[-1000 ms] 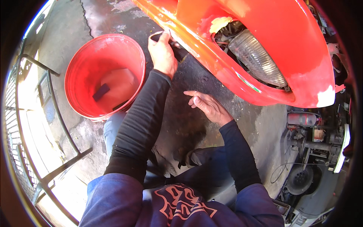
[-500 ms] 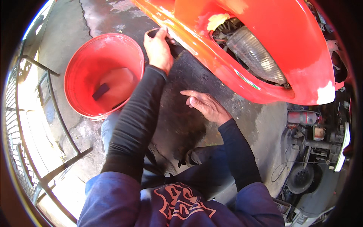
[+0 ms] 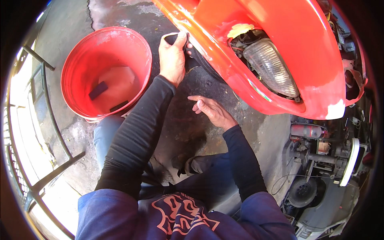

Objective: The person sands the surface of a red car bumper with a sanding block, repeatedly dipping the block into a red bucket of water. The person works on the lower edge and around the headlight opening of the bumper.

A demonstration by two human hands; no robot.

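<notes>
My left hand [image 3: 173, 60] presses a dark sanding pad [image 3: 173, 39] against the lower edge of an orange car bumper [image 3: 280, 28], fingers wrapped over the pad. My right hand [image 3: 211, 111] hovers lower, palm partly open, fingers loosely spread, holding nothing, just below the bumper's underside. A clear headlight [image 3: 271, 68] sits in the bumper to the right of both hands, with a patch of pale filler [image 3: 240, 29] above it.
A red bucket [image 3: 76, 68] with a dark pad [image 3: 98, 90] lying inside stands on the wet concrete floor [image 3: 188, 128] at my left. A metal frame [image 3: 48, 100] runs along the far left. Exposed car parts and a tool [image 3: 320, 160] lie at the right.
My left hand has slid up and left along the bumper edge with the pad. My right hand has stayed almost where it was.
</notes>
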